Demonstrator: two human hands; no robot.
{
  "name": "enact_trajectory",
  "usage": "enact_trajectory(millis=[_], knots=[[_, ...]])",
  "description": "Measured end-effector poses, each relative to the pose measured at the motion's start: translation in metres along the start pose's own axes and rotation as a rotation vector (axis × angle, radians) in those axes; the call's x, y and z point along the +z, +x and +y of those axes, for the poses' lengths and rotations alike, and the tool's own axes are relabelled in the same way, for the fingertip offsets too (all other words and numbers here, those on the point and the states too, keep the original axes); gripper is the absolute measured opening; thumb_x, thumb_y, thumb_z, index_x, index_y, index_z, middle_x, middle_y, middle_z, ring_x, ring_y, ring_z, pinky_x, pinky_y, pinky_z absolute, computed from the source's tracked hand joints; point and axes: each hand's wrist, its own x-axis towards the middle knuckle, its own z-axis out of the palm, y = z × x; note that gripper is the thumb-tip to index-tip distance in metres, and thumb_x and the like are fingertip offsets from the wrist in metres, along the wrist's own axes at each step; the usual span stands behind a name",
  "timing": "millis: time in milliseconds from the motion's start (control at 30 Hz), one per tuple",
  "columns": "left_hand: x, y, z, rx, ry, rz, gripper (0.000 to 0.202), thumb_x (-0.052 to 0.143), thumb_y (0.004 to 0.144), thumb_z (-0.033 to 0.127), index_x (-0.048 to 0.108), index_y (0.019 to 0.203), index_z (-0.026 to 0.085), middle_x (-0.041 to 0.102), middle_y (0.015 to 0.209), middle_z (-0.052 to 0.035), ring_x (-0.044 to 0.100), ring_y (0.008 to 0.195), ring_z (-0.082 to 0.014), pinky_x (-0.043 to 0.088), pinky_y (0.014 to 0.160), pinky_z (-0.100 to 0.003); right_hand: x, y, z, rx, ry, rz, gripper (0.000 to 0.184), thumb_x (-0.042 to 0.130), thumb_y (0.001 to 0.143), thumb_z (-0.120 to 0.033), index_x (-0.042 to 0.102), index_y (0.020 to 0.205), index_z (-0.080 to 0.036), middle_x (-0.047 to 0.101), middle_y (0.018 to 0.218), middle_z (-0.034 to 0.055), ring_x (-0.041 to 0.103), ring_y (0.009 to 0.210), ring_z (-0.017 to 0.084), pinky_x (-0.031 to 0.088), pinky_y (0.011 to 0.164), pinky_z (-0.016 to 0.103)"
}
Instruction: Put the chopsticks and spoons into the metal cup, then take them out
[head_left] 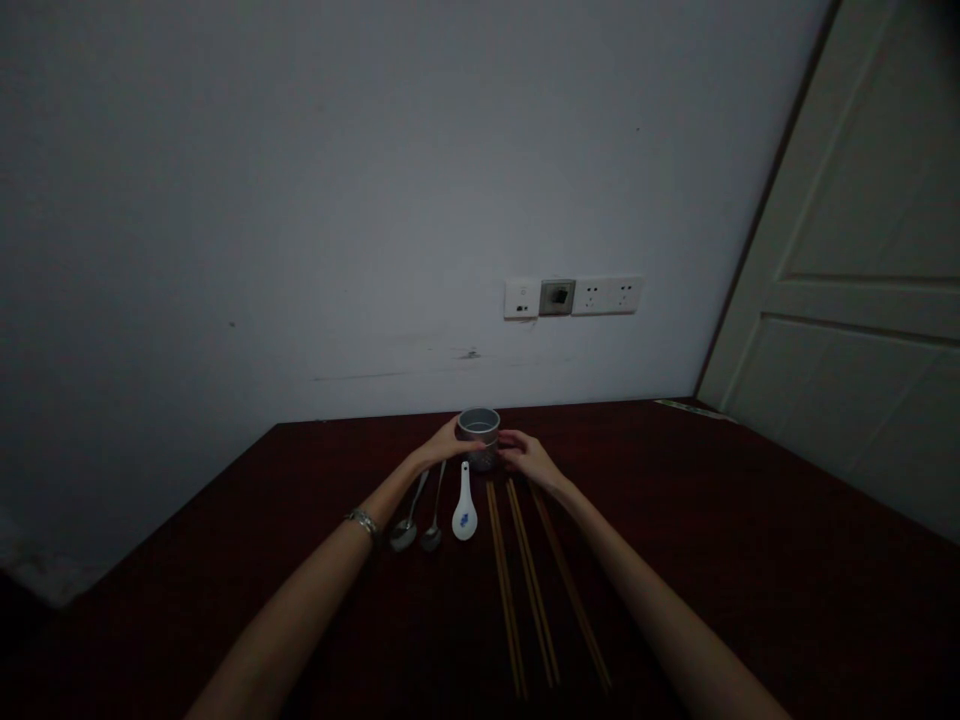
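Observation:
A grey cylindrical metal cup (480, 432) stands upright near the back of the dark red table, its mouth facing up. My left hand (444, 444) is curved round its left side, with the thumb across the front. On the opposite side, my right hand (529, 458) has its fingers bent against the wall of the cup. Just in front lies a white spoon (465, 515) with a blue mark in its bowl. Left of that are two metal spoons, a larger spoon (403, 533) and a smaller spoon (431, 538). Three pairs of wooden chopsticks (532, 580) lie to the right.
The dark red table (750, 520) meets a pale wall (300, 200) at its back edge. Sockets (606, 295) and a switch (557, 297) are set in the wall. A panelled door (862, 260) is at the right. The light is dim.

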Motion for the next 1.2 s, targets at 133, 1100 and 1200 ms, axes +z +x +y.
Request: enact_trajectory(millis=[133, 1100, 1200], knots=[[0.001, -0.001, 0.001, 0.001, -0.012, 0.004, 0.067, 0.076, 0.053, 0.025, 0.049, 0.113, 0.011, 0.055, 0.115, -0.0142, 0.051, 0.106, -0.0228, 0.034, 0.095, -0.039, 0.0, 0.0, 0.0, -0.004, 0.012, -0.002, 0.036, 0.054, 0.065, -0.011, 0.054, 0.1, -0.018, 0.058, 0.11, 0.0089, 0.061, 0.076, 0.015, 0.048, 0.053, 0.022], [-0.004, -0.004, -0.006, -0.028, -0.071, -0.07, 0.078, 0.077, 0.049, 0.017, 0.042, 0.118, 0.013, 0.051, 0.118, -0.0156, 0.049, 0.107, -0.0251, 0.034, 0.093, -0.041, -0.005, 0.003, 0.005, 0.06, -0.041, 0.018, 0.039, 0.055, 0.067, -0.014, 0.051, 0.105, -0.017, 0.056, 0.111, 0.0102, 0.061, 0.08, 0.017, 0.052, 0.057, 0.025], [-0.015, -0.012, -0.002, -0.082, -0.092, -0.086, 0.082, 0.077, 0.048, 0.015, 0.04, 0.122, 0.015, 0.049, 0.119, -0.0167, 0.047, 0.108, -0.0271, 0.034, 0.092, -0.042, -0.01, 0.006, 0.008, 0.057, -0.028, 0.056, 0.04, 0.056, 0.067, -0.014, 0.051, 0.106, -0.016, 0.056, 0.111, 0.0118, 0.061, 0.081, 0.017, 0.052, 0.056, 0.025]])
